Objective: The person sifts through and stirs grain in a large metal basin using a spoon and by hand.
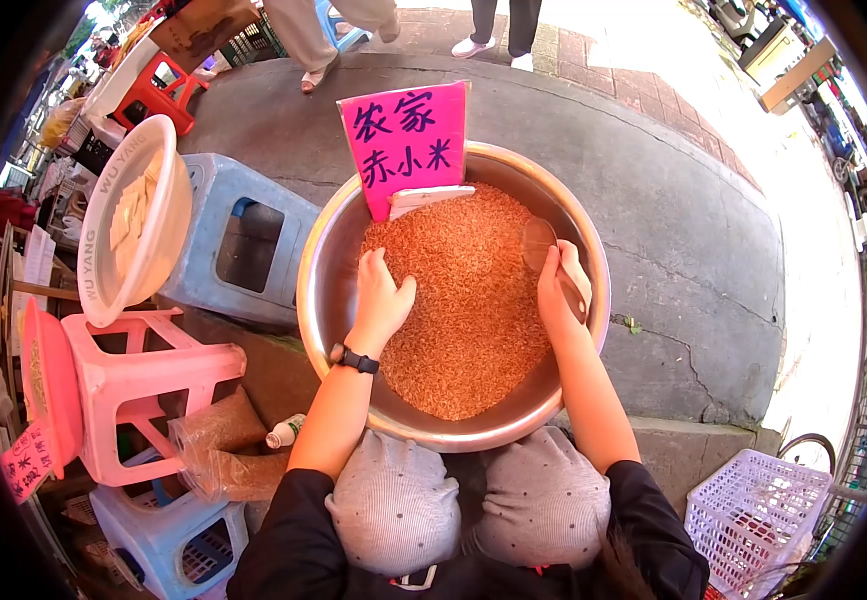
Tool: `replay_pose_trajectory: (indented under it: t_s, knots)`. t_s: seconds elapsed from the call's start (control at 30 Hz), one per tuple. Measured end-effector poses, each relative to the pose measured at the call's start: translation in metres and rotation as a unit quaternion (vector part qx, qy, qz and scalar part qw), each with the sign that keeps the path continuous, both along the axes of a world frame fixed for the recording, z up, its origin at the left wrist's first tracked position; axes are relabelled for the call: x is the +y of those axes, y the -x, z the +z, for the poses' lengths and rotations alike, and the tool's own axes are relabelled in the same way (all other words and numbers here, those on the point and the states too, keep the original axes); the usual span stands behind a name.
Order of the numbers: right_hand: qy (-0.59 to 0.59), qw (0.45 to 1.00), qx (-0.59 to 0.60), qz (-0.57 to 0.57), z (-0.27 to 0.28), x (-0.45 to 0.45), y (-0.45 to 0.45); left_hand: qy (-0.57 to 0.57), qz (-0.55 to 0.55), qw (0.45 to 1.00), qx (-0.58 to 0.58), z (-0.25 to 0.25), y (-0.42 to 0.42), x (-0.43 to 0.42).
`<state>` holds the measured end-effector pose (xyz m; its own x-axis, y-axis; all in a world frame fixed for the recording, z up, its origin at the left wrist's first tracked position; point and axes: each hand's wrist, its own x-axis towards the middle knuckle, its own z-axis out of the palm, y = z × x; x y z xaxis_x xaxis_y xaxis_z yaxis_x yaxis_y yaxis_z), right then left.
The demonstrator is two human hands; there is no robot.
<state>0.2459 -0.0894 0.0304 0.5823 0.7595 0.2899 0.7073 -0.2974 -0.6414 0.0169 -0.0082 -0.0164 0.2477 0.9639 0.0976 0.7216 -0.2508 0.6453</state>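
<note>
A large metal bowl (589,215) holds a heap of reddish-brown grain (464,300). A pink sign (409,135) with dark handwritten characters stands at its back, by a whitish flat piece (432,197). My left hand (384,297), below a dark wristband (354,358), rests on the grain at the bowl's left side, fingers apart and holding nothing. At the right side my right hand (566,285) grips a brownish scoop (539,243), its round end on the grain near the inner wall.
At the left, a blue stool (209,275) stands by a white basin (104,240) with pale pieces. Below are a pink stool (104,375), a grain bag (219,430) and another blue stool (154,540). A lilac basket (754,500) sits lower right. Two people's legs show at the top.
</note>
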Motion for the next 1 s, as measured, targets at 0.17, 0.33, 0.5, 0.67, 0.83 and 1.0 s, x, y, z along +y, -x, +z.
replay_pose_trajectory:
  t_s: [0.17,0.33,0.5,0.67,0.83,1.0]
  knots:
    - [0.114,0.992,0.033,0.037,-0.012,0.001,0.001,0.148,-0.018,0.988,0.027,-0.006,-0.002,0.000]
    - [0.089,0.938,0.328,0.060,-0.001,0.003,0.005,0.329,-0.020,0.892,-0.310,0.031,-0.005,0.004]
    - [0.060,0.982,0.181,0.003,0.000,0.002,0.001,0.211,0.028,0.936,-0.281,0.010,0.005,0.014]
    - [0.122,0.990,0.048,0.050,-0.007,0.000,0.000,0.175,-0.027,0.981,0.074,0.016,0.007,0.003]
    - [0.045,0.974,0.137,0.174,-0.027,-0.006,-0.006,0.327,-0.072,0.942,-0.017,0.028,0.004,0.006]
    - [0.130,0.923,0.354,0.079,-0.006,-0.001,-0.005,0.359,0.003,0.871,-0.336,0.016,0.008,0.012]
